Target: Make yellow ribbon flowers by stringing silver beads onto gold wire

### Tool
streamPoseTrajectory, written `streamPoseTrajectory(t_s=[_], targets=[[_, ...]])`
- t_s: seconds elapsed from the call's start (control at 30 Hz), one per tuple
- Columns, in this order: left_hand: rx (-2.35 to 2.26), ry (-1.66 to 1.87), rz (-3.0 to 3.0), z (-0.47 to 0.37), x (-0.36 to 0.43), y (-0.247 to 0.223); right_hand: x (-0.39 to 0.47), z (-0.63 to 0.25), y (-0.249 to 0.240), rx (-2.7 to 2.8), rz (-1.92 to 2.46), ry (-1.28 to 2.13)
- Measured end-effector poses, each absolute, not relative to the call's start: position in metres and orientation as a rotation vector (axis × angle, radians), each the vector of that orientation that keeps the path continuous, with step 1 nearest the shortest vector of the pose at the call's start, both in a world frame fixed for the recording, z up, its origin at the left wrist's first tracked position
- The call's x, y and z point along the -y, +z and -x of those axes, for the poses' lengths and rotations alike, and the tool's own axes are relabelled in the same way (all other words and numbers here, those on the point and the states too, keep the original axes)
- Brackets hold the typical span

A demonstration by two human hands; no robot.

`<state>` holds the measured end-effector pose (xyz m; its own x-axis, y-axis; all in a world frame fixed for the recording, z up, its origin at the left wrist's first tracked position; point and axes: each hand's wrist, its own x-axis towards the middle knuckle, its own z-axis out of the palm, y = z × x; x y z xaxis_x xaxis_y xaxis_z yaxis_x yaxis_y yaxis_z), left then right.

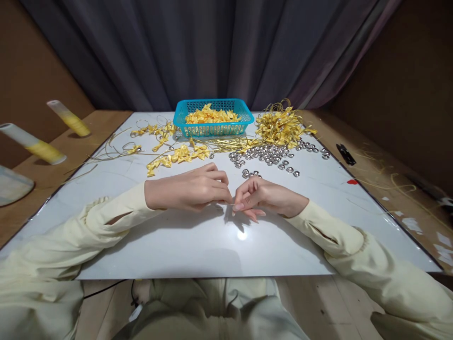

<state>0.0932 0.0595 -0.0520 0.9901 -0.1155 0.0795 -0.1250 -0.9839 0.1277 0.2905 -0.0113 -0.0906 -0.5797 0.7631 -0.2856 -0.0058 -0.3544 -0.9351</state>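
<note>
Head view: golden cord [229, 204], pinched

Right hand [266, 196] pinches it above the white table [198, 255]. Left hand [200, 186], palm down, bends its fingers beside it; their grip I cannot tell. Tabletop stretches from both hands to its near edge; silver pieces [271, 155] lie beyond.

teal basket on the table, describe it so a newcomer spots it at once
Look along the white tabletop to its far edge, before the dark curtain. There sits the basket, holding yellow bow-like pieces. Its teal lattice walls set it apart from the loose silver bits nearby.
</note>
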Motion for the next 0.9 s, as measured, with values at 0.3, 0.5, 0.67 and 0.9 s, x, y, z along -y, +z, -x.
streamPoseTrajectory(t_s=[0.3, 0.5, 0.67, 0.9], targets=[[0.18, 0.122, -2.983, -0.0935, -0.059, -0.0534, 0.0117, -0.2903, -0.0924, 1.374, 1.017, 1.978], [0.199, 0.124, -2.996, -0.0934, -0.0577, -0.0524, 0.0114, -0.2908, -0.0934, 1.387, 1.016, 1.973], [0.194, 0.118, -2.997, -0.0931, -0.0585, -0.0527, 0.0113, -0.2901, -0.0929, 1.381, 1.019, 1.972], [0.206, 0.117, -3.047, -0.0931, -0.0569, -0.0527, 0.0116, -0.2896, -0.0921, 1.389, 1.022, 1.972]])
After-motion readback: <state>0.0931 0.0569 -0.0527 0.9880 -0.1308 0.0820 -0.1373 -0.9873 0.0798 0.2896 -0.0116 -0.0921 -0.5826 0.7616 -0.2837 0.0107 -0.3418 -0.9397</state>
